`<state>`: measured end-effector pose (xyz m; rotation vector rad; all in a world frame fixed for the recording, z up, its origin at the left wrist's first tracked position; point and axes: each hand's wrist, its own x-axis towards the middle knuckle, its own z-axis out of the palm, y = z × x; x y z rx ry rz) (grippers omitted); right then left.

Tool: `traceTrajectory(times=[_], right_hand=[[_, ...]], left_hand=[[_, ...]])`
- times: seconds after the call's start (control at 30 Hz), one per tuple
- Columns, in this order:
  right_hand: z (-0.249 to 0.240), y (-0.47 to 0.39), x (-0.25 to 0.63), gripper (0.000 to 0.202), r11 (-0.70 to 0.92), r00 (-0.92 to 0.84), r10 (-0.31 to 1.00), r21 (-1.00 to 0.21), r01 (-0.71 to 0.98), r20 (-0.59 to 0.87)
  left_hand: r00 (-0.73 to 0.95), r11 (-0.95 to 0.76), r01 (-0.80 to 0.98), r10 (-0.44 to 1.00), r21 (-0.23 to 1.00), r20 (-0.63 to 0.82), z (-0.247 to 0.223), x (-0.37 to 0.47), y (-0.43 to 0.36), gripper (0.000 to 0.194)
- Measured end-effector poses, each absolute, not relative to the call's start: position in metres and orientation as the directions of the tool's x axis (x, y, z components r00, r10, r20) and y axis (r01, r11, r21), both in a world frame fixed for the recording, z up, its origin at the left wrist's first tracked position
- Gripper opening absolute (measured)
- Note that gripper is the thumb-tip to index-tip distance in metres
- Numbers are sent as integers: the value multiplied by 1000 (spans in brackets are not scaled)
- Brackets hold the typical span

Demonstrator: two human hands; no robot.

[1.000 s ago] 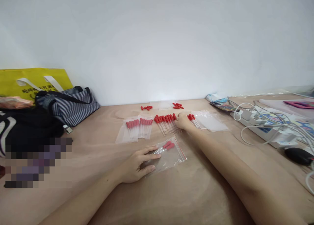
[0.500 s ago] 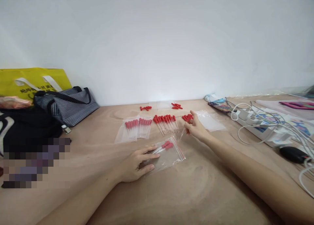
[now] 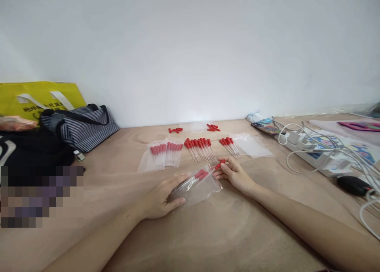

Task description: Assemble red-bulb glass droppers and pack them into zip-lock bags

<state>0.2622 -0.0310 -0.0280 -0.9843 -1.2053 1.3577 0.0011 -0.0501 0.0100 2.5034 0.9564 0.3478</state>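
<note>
My left hand [image 3: 160, 196] grips the left end of a clear zip bag [image 3: 196, 193], thumb along its near side and other fingers partly hidden by it. Inside the bag lie droppers with red bulbs [image 3: 202, 174]. My right hand [image 3: 237, 177] pinches one dropper by its red bulb [image 3: 220, 164] at the bag's red-striped right edge; its tube points left, and I cannot tell how far it is inside. Beyond the hands, loose droppers [image 3: 199, 147] lie in a fan, with a smaller group [image 3: 230, 146] to the right. Filled bags of droppers [image 3: 158, 155] rest at left.
Flat bags [image 3: 253, 146] are stacked at right. Red bulbs [image 3: 175, 130] and a row of clear tubes [image 3: 198, 127] lie near the wall. A striped bag [image 3: 86, 127] stands left; a power strip with cables [image 3: 320, 157] and a black mouse-like object [image 3: 354, 185] lie right.
My right hand has come from the small dropper group toward me and left, bringing a dropper to the bag's edge. My left hand has shifted its hold, and the bag's edge is lifted slightly.
</note>
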Motion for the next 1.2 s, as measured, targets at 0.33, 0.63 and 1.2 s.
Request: traceTrajectory(times=[0.33,0.63,1.2], right_hand=[[-19,-32,275,27,348,-493,857,-872,344,148],[-23,-32,265,27,212,-422,904,-932,293,74],[-8,55,268,13,36,84,985,-647,762,153]], left_hand=[[734,-674,572,675,468,75,12,4,-50,56],[736,-678,585,674,445,59,10,3,-50,57],[742,-663,595,670,455,6,10,2,-48,46]])
